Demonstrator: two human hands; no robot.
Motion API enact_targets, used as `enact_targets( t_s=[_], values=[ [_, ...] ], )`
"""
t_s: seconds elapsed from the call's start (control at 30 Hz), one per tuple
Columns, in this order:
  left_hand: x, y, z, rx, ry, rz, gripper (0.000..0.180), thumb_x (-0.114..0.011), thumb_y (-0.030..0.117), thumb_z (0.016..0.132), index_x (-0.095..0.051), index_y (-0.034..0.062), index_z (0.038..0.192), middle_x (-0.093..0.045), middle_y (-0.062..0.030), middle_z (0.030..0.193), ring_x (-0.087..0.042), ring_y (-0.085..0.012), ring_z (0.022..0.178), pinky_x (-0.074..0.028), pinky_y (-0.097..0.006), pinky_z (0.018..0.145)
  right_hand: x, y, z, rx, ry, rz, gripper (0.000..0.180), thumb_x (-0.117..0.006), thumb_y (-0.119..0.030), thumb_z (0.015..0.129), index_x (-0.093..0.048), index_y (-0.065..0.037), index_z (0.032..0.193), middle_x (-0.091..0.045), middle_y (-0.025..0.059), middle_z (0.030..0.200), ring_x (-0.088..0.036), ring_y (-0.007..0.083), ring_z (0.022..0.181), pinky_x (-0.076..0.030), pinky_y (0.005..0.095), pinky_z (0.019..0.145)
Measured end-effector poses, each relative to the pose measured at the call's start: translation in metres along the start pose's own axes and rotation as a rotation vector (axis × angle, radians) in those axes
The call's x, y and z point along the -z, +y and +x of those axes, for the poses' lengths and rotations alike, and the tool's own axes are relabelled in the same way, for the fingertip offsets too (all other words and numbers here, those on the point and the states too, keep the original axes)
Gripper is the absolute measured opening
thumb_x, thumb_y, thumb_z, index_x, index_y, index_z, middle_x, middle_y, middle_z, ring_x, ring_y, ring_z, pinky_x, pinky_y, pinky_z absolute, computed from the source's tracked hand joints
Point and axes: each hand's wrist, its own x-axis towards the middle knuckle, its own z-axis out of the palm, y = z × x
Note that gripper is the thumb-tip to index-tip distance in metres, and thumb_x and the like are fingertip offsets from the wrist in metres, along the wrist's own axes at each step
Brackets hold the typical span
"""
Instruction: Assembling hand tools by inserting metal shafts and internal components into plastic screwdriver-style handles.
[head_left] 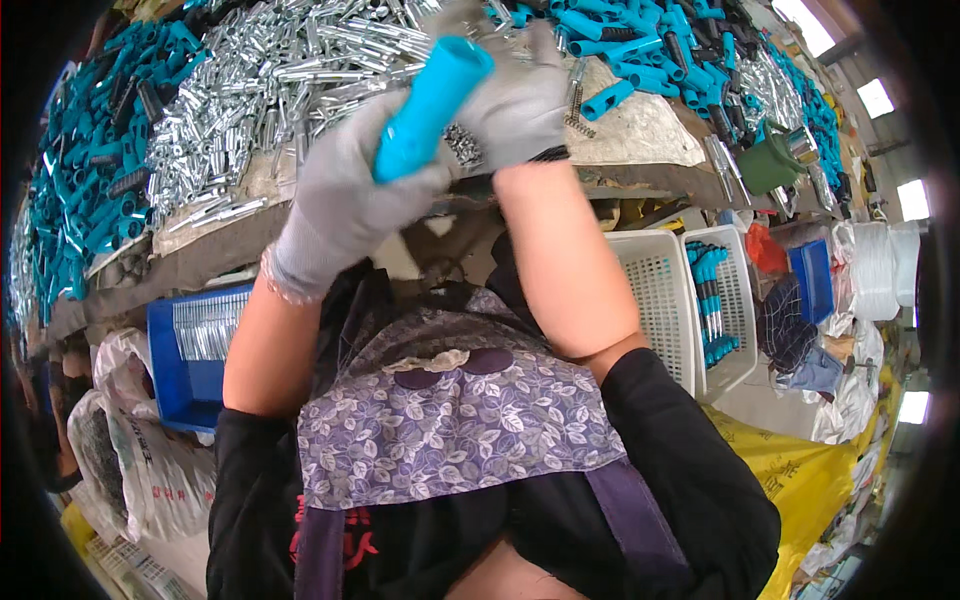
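Observation:
My left hand [345,190], in a grey-white glove, is wrapped round a bright blue tubular plastic handle [432,108]. The handle tilts, with its wide hollow end up toward the far right. Close beside it is my right hand [515,110], gloved too and smeared by motion, so its fingers are hard to read; whether it touches the handle I cannot tell. Beyond both hands lies a big heap of shiny metal rods [330,50]. A small pile of tiny metal parts [462,146] shows between the hands. Dark springs [577,112] lie on the cloth right of my right hand.
Heaps of blue handles lie at the left [90,190] and far right [660,50] of the cloth-covered bench [640,140]. A green cup-like container [770,165] stands near the right edge. Below are a blue crate [180,390] of rods and white baskets [655,290], one holding blue-and-black pieces [710,300].

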Motion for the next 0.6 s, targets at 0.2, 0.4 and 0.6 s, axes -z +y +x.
enact_targets(
  t_s=[0.2, 0.4, 0.6],
  values=[
    [-0.022, 0.000, -0.006, 0.219, 0.092, -0.344, 0.037, -0.074, 0.010, 0.086, -0.060, 0.0007, 0.119, -0.068, 0.0000, 0.089, -0.060, -0.0046, 0.066, -0.049, -0.022, 0.055, -0.012, -0.027, -0.002, 0.212, -0.028, -0.163, 0.071, -0.056, -0.056, 0.092, -0.043, -0.012, 0.145, -0.026, 0.0071, 0.163, -0.020, 0.0278, 0.152, -0.016, 0.0618, 0.120],
    [-0.056, -0.021, 0.001, 0.175, 0.214, -0.243, 0.036, -0.079, 0.010, 0.080, -0.062, 0.0013, 0.110, -0.070, -0.0065, 0.090, -0.067, -0.0120, 0.079, -0.055, -0.029, 0.074, 0.002, -0.006, -0.006, 0.271, 0.203, -0.070, 0.042, -0.059, -0.041, 0.096, -0.058, -0.002, 0.111, -0.060, 0.0127, 0.120, -0.051, 0.0317, 0.125, -0.035, 0.0518, 0.113],
    [-0.035, -0.028, 0.014, -0.072, 0.416, 0.019, 0.031, -0.075, 0.009, 0.081, -0.061, 0.0016, 0.108, -0.070, -0.0057, 0.083, -0.067, -0.0131, 0.072, -0.055, -0.030, 0.067, 0.018, 0.010, -0.015, 0.319, 0.345, -0.302, 0.054, -0.060, -0.036, 0.094, -0.045, 0.000, 0.132, -0.047, 0.0172, 0.138, -0.044, 0.0327, 0.132, -0.043, 0.0533, 0.104]
  ],
)
